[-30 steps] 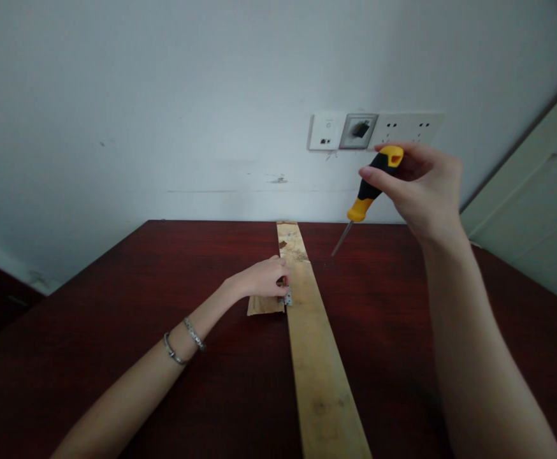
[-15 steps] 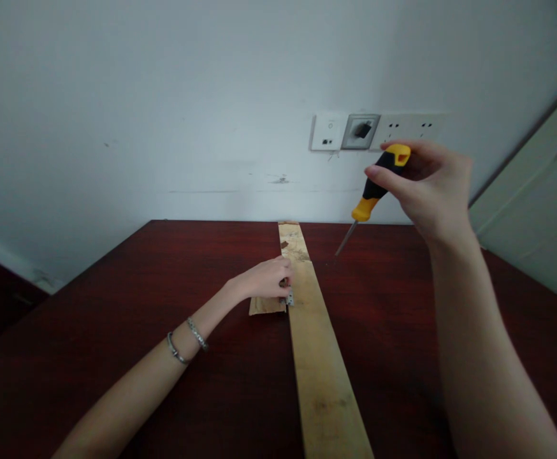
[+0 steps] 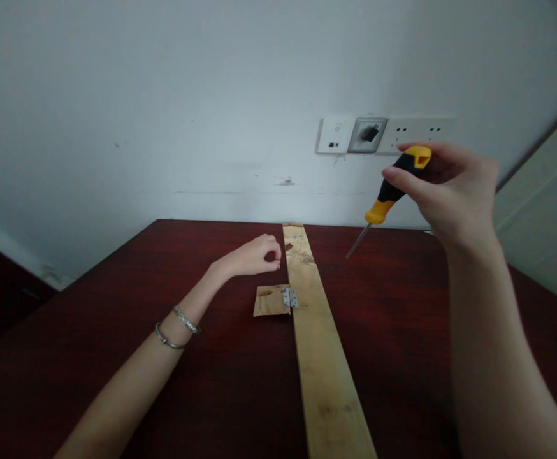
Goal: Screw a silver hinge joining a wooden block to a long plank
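Note:
My right hand (image 3: 467, 194) grips a yellow-and-black screwdriver (image 3: 395, 186) by its handle, with the shaft slanting down to the left above the table. A long wooden board (image 3: 319, 338) runs from the near edge of the view towards the wall. Against its left side lies a small wooden piece (image 3: 267, 302), and a metal hinge (image 3: 290, 297) spans the joint between the two. Just beyond that piece, left of the board, my left hand (image 3: 255, 256) is closed in a pinch. Whatever sits between its fingertips is too small to name.
Both boards rest on a dark red table (image 3: 202, 395). Behind it rises a white wall (image 3: 164, 115) with a row of sockets and switch plates (image 3: 368, 134), one with a black plug in it. A pale panel (image 3: 546, 223) stands at the right.
My left hand has lifted off the hinge and moved away towards the wall, uncovering the hinge. The screwdriver in my right hand has shifted slightly right in view.

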Motion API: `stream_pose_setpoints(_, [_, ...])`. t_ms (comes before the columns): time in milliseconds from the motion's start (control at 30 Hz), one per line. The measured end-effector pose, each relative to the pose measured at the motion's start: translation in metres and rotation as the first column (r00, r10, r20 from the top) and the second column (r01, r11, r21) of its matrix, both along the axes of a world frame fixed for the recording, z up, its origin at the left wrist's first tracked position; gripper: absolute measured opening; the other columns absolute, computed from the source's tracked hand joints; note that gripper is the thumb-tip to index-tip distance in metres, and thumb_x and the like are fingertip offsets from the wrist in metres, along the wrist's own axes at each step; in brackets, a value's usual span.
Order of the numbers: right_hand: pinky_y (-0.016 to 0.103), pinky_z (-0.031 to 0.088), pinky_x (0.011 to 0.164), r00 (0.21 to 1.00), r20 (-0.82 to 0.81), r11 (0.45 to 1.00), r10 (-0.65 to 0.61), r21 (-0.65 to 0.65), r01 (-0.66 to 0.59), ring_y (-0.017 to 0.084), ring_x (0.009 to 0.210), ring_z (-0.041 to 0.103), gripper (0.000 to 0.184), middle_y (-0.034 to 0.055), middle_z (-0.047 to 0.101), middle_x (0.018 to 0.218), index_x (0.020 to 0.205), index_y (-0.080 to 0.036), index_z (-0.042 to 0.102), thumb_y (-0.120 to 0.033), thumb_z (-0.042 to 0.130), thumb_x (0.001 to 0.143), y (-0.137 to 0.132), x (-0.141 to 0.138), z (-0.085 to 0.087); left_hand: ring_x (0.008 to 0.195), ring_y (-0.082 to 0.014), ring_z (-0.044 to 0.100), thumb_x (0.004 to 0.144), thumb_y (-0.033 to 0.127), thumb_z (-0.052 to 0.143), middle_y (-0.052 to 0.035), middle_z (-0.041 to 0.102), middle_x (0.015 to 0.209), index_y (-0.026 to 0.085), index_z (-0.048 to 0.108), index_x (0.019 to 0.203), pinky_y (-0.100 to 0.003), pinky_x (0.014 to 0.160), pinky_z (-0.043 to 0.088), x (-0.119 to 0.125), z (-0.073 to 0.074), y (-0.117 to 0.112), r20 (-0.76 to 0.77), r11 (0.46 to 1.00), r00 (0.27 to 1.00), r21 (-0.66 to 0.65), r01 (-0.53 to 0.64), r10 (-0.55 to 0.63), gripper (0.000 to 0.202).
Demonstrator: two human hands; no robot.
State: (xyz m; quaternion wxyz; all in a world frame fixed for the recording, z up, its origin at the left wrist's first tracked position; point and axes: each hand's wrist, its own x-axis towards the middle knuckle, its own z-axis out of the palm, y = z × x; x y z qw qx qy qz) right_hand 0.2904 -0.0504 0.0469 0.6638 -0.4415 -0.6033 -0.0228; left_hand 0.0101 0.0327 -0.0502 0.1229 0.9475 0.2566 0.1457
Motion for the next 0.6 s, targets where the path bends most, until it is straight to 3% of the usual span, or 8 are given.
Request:
stream_pose_setpoints(133, [0.033,0.055,0.075,1.000,-0.003,1.000,-0.017,-0.004,0.017,0.017,0.075,0.066,0.038,0.0061,0.071,0.088,0.100,-0.018,0.070,-0.026,0.078,0.064,0.001,0.000,-0.001,0.085,-0.0187,0.054,0.071,0.026,0.055,-0.0041,0.060,0.088,0.016,0.063,0.078,-0.029,0.079,0.041,-0.049,0.000,0.040,-0.012,0.967,0.969,-0.069,-0.246,0.246,0.015])
stream_pose_setpoints(233, [0.033,0.055,0.076,1.000,-0.004,0.999,-0.023,-0.026,0.023,0.017,0.076,0.066,0.038,0.0054,0.071,0.088,0.099,-0.018,0.071,-0.026,0.078,0.062,-0.001,-0.002,0.000,0.080,-0.0183,0.057,0.065,0.026,0.056,-0.0037,0.065,0.081,0.015,0.065,0.073,-0.027,0.076,0.041,-0.094,-0.010,0.067,-0.056,0.850,0.876,-0.216,-0.480,0.480,0.016])
stream_pose_setpoints(400, [0.035,0.055,0.078,0.999,0.015,0.998,-0.045,-0.044,0.046,0.018,0.079,0.067,0.041,0.0075,0.071,0.091,0.101,-0.018,0.071,-0.027,0.078,0.062,-0.001,-0.002,-0.001,0.066,-0.0154,0.053,0.062,0.031,0.052,-0.0018,0.064,0.066,0.013,0.068,0.067,-0.024,0.064,0.038,-0.156,-0.030,0.086,-0.113,0.759,0.807,-0.285,-0.586,0.580,0.024])
stream_pose_setpoints(600, [0.038,0.056,0.080,0.997,0.038,0.997,-0.061,-0.049,0.063,0.021,0.081,0.068,0.042,0.0088,0.071,0.093,0.103,-0.019,0.071,-0.027,0.079,0.062,-0.001,-0.001,-0.002,0.051,-0.0116,0.041,0.054,0.036,0.056,0.0031,0.051,0.046,0.015,0.066,0.055,-0.024,0.051,0.026,-0.179,-0.045,0.095,-0.230,0.685,0.792,-0.403,-0.606,0.565,0.023])
